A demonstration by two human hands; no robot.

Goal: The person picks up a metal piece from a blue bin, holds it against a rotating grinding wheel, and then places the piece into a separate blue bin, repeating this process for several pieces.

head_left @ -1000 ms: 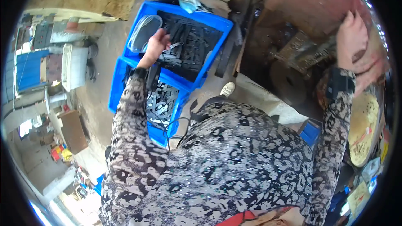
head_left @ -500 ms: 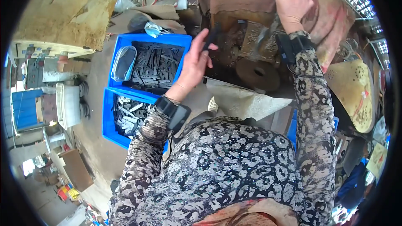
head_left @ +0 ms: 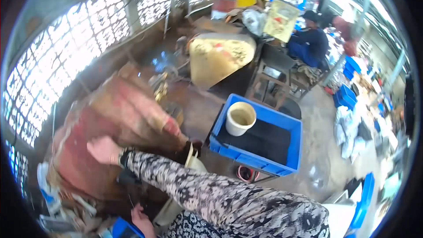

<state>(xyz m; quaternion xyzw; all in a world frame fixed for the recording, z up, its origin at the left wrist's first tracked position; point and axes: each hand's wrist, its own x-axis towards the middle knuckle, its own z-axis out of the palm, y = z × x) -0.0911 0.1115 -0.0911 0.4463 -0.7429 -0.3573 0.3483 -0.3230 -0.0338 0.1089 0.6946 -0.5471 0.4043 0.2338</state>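
Observation:
My right hand [head_left: 104,150] is at the draped red-brown cloth [head_left: 81,161], on the left of the view. It is a blurred, rounded shape, and I cannot tell whether its fingers grip the cloth. Lower down, near the bottom edge, is my left hand [head_left: 142,220] with its fingers curled. Whatever it holds is hidden or too dark to make out. A corner of a blue bin [head_left: 125,229] shows beside it.
Right of my arm stands a blue crate [head_left: 296,143] holding a white bucket [head_left: 235,128] over a dark bottom. Beyond are a stained yellowish panel [head_left: 218,57], a dark stool [head_left: 277,59] and a seated person [head_left: 312,39]. A lattice wall [head_left: 66,48] runs along the left.
The view has swung to the right, bringing in the blue crate, bucket and seated person. My right hand stays at the cloth. The dark piece earlier in my left hand no longer shows.

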